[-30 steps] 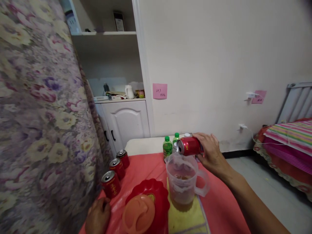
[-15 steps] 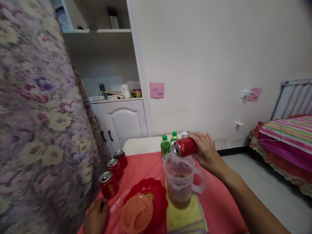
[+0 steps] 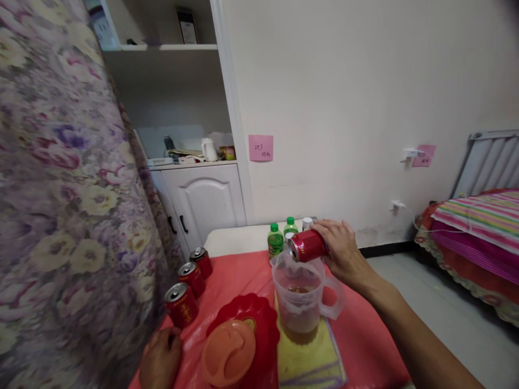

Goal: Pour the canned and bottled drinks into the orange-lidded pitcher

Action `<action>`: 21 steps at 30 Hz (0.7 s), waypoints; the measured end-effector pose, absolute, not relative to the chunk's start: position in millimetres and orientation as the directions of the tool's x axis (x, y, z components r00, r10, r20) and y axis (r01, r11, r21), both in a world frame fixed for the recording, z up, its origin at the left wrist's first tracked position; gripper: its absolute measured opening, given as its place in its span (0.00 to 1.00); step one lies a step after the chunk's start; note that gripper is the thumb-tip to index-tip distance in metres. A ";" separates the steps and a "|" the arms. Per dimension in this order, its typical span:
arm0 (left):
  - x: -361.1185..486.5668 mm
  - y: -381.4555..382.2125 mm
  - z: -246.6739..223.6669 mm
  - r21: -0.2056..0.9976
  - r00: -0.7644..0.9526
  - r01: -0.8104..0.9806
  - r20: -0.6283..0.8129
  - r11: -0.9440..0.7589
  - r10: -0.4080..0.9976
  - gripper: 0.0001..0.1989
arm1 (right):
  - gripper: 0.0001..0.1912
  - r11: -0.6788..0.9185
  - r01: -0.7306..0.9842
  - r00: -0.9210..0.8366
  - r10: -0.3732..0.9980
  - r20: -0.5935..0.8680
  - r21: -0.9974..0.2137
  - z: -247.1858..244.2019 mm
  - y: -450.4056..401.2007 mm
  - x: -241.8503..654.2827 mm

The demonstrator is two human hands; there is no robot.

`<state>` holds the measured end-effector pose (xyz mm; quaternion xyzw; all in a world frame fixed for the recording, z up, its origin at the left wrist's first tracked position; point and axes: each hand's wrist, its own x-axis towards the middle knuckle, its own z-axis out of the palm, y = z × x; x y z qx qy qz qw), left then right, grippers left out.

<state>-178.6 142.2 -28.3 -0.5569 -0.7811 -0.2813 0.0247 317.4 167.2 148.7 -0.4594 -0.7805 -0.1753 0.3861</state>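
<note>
Gripped a red can (image 3: 306, 246) by its base end in the right hand (image 3: 338, 247), tipped nearly level, open top left of the grip and over the translucent jug (image 3: 298, 308). Rested the left hand (image 3: 161, 357) on the red tablecloth (image 3: 229, 278), just beside the nearest of 3 upright cans (image 3: 181, 309); could not tell if clenched.

The cans (image 3: 308, 246) are glossy metal, the jug (image 3: 298, 309) plastic.

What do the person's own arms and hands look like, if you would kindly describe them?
The right grip is a bare human hand with no glove visible, and the slender right forearm shows no sleeve, watch, bracelet or cable. The left grip is also ungloved, its forearm out of frame.
</note>
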 end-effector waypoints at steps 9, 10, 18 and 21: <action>-177.1 143.8 -26.8 0.420 -0.380 0.879 0.332 0.225 0.863 0.18 | 0.34 0.506 0.859 -0.281 0.596 0.752 -0.080 148.7 166.8 315.5; -177.3 144.0 -26.9 0.419 -0.378 0.880 0.334 0.224 0.864 0.18 | 0.33 0.507 0.858 -0.282 0.595 0.753 -0.080 148.7 166.8 315.5; -178.5 142.0 -28.0 0.403 -0.368 0.889 0.341 0.219 0.865 0.18 | 0.32 0.498 0.863 -0.281 0.607 0.744 -0.081 151.6 164.6 314.4; -178.8 142.8 -28.9 0.397 -0.371 0.890 0.345 0.224 0.862 0.18 | 0.32 0.493 0.866 -0.273 0.611 0.743 -0.088 152.9 163.6 313.9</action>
